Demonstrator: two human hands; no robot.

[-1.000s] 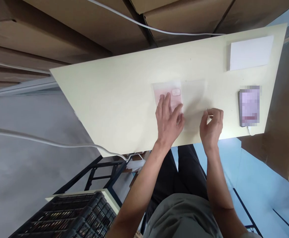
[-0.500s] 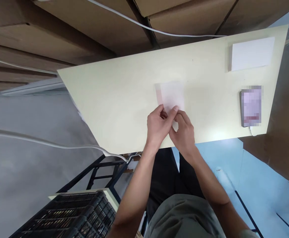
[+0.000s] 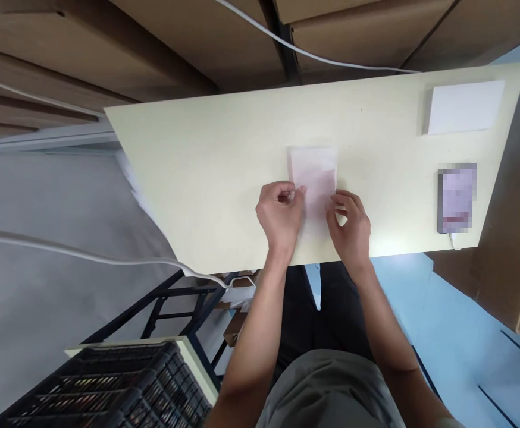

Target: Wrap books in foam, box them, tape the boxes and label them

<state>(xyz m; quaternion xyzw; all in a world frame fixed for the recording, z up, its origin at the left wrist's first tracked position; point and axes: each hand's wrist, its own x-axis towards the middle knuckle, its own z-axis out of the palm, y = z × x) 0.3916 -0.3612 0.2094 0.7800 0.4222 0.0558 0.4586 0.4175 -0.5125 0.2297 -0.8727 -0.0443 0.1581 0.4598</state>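
Note:
A pale pinkish-white folded paper sheet [image 3: 314, 169] is over the middle of the cream table, its lower part blurred. My left hand [image 3: 280, 211] pinches its left edge between thumb and fingers. Opposite, the fingertips of my right hand [image 3: 350, 223] close on its right edge. The edges under my fingertips are partly hidden. I cannot tell whether the paper rests flat or is slightly lifted.
On the cream table [image 3: 197, 178], a white flat box [image 3: 465, 107] sits at the far right. Nearer lies a pixelated phone-like device [image 3: 457, 199] with a white cable. Cardboard boxes [image 3: 367, 41] line the back edge. A black crate [image 3: 121, 386] stands lower left.
My hands were close together at the paper's lower part; now they are apart, one on each side edge. A pinkish strip at its left side no longer shows.

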